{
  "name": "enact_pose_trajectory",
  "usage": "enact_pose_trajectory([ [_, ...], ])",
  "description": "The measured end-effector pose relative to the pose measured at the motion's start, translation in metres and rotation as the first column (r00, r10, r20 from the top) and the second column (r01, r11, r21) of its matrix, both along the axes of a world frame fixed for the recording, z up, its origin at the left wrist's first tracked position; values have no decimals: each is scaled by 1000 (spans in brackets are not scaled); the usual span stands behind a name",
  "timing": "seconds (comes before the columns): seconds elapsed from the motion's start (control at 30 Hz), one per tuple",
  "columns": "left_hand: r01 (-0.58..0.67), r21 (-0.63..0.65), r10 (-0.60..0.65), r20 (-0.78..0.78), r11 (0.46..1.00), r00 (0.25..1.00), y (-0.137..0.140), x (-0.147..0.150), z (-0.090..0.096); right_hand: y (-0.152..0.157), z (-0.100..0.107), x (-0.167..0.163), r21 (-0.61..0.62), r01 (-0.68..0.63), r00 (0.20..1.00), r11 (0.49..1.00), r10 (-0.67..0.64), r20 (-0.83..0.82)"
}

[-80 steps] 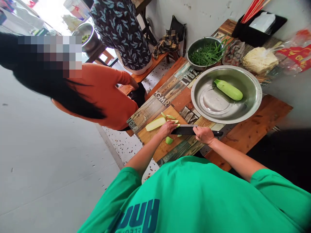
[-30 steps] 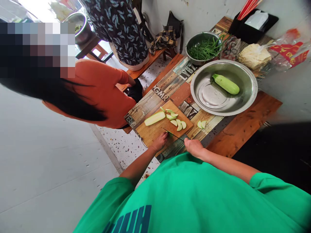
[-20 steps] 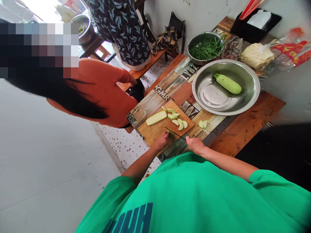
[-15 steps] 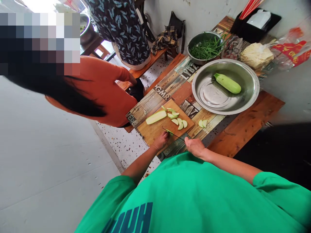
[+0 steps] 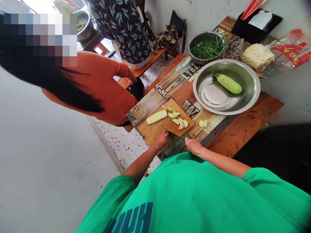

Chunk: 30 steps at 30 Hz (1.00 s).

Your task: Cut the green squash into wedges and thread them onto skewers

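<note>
Right grip [image 5: 193, 146], knife [image 5: 175, 134] aslant, tip leftward

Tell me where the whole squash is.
At upper right in the head view, the whole squash lies in the wide steel basin, which stands beside the bowl of greens.

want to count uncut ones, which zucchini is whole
The green zucchini in the wide metal basin; its skin looks unbroken, while the zucchini piece and slices on the cutting board show pale cut faces.

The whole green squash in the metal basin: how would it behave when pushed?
The squash may roll, since its body is rounded. Its smooth, shiny skin could be slippery. Thick and uncut, it is probably stiff.
</note>
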<state>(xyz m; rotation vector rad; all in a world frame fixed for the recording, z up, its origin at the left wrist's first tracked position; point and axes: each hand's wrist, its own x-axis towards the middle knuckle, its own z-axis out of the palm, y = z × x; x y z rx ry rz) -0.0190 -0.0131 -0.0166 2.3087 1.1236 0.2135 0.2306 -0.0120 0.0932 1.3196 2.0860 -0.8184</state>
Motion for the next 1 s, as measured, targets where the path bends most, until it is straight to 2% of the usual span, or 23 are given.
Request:
enact_pose_trajectory([
  [0.17,-30,-7,30,9,1000,1000,-2,0,-3,7,-6,7,24,-13,1000,1000,14,-18],
  [0.3,-45,-11,45,10,999,999,-5,-1,-4,8,2,9,57,-17,999,998,19,-34],
  [0.57,-19,-29,19,-24,999,1000,-6,-1,-1,-3,14,5,48,-20,999,999,22,-40],
  [0.8,-60,-61,61,5,996,998,-6,-1,1,-3,2,0,17,-12,1000,1000,12,-12],
  [1.0,-98,-35,99,36,995,994,-7,-1,-3,4,-9,5,17,-14,1000,1000,14,-18],
])
